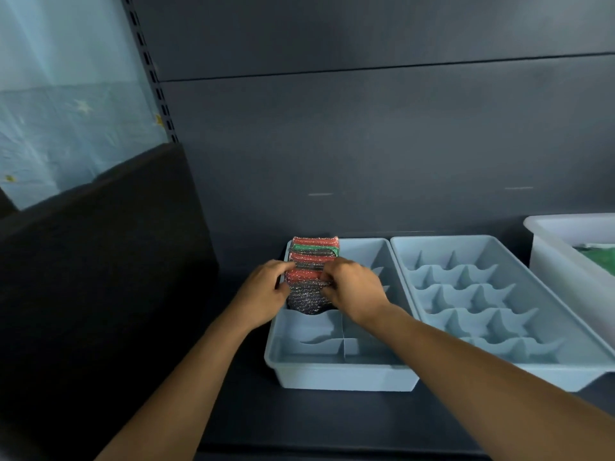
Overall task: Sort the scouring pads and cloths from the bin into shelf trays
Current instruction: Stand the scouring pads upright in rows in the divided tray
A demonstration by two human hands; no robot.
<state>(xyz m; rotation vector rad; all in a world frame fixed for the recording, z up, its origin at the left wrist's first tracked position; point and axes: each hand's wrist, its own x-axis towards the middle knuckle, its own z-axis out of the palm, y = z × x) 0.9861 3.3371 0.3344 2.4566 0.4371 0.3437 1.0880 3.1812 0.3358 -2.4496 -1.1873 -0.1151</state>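
A row of several glittery scouring pads [314, 252], red, green and dark silver, stands on edge in the left column of a light blue divided tray [332, 371]. My left hand [263, 294] grips the left end of the nearest dark silver pad [304, 299]. My right hand [354, 289] pinches its right end, fingers curled over the top. That pad sits at the front of the row, inside the tray.
A second light blue tray [580, 357] with several bare compartments sits to the right. A white bin [545, 257] holding something green stands at the far right. A black panel [100, 261] borders the shelf on the left. The dark shelf back wall rises behind.
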